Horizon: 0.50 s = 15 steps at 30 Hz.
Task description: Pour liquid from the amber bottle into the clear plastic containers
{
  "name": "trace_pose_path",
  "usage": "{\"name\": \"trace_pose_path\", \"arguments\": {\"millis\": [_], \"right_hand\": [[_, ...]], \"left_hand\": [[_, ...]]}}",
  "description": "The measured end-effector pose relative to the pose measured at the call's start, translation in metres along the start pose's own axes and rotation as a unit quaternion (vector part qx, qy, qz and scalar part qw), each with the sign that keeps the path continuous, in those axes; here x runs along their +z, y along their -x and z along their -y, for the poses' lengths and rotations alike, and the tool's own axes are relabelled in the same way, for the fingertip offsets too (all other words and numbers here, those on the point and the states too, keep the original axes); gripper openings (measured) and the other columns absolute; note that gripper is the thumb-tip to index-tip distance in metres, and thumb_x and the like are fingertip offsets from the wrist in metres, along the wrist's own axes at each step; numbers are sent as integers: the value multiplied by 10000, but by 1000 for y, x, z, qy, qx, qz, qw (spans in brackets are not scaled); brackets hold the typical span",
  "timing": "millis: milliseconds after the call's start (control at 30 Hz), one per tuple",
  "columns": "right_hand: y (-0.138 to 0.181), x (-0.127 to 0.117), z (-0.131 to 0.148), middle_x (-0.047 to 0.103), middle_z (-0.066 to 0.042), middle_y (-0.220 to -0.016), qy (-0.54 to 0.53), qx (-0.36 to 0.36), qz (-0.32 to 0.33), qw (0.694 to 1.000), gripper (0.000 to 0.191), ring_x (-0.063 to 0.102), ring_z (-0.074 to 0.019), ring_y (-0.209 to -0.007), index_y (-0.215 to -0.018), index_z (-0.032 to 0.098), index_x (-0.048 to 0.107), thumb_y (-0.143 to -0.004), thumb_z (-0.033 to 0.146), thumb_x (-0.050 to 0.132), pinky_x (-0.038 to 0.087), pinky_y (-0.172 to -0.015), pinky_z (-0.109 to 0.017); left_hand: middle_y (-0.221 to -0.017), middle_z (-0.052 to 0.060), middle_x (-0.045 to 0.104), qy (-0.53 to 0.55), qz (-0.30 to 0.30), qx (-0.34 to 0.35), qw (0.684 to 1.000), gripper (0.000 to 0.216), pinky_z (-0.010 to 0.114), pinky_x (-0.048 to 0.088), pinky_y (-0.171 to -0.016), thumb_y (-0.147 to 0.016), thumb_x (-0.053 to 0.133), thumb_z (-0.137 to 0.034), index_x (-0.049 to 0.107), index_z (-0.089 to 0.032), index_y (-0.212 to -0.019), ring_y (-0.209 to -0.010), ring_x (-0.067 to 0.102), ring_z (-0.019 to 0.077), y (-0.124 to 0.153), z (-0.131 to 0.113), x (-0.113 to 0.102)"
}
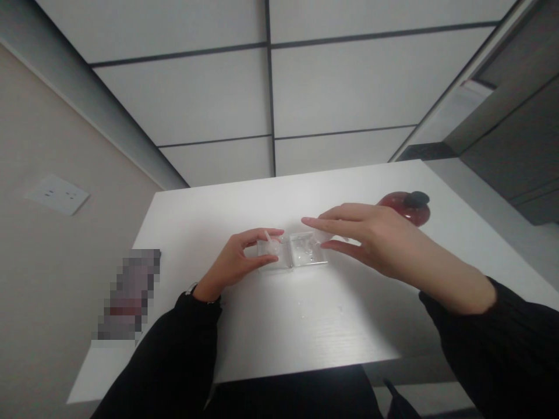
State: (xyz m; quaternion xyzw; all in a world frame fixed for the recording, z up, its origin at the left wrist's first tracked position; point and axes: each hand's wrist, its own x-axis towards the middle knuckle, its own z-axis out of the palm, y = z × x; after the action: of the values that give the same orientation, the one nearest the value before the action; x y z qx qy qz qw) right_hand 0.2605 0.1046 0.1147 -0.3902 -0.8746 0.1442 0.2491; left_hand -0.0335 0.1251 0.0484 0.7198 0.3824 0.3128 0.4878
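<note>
A small clear plastic box (309,260) stands on the white table, with two squarish parts side by side. Round its left part my left hand (238,259) is closed, thumb at the near side and fingers at the far side. Between those fingertips shows a small whitish piece with a thin stem (272,247). Small clear bits, too blurred to name, lie in the right part. Just right of the box, my right hand (367,233) has a small whitish object (323,236) between thumb and fingers; its kind is hard to make out.
A glossy red apple-shaped object (404,206) with a dark top stands behind my right hand. A pixelated flat object (128,294) lies at the table's (279,343) left edge. A wall socket (59,194) is at left, and white panels (209,93) rise behind the table.
</note>
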Motion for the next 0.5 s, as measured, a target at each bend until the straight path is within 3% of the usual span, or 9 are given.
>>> {"name": "trace_pose_path", "arguments": {"millis": [100,300,500], "right_hand": [[-1,19,-4,786,-52,-1118,-48,26,2,998,559,726,-291,-972,-1447,338,609,-910,316,761,586,-842,-450],[9,59,-21,767,-54,-1117,-260,92,-60,959,268,716,-253,-1052,-1103,284,750,-879,422,797,566,-968,-470],[14,77,-23,733,-69,-1247,-378,113,-44,918,239,675,-261,-1208,-1116,289,725,-903,390,766,503,-1077,-533]], "left_hand": [[-1334,106,737,-9,0,11,1000,256,504,462,-1153,-857,820,-401,718,-222,-1009,-1293,653,288,0,1,0],[-1361,86,706,-24,32,7,999,262,498,421,-1183,-895,771,-422,729,-247,-1087,-1295,627,287,-1,-2,-1],[-1408,77,654,0,60,9,998,249,476,403,-1197,-935,719,-439,717,-264,-1112,-1342,584,291,-2,-1,2]]}}
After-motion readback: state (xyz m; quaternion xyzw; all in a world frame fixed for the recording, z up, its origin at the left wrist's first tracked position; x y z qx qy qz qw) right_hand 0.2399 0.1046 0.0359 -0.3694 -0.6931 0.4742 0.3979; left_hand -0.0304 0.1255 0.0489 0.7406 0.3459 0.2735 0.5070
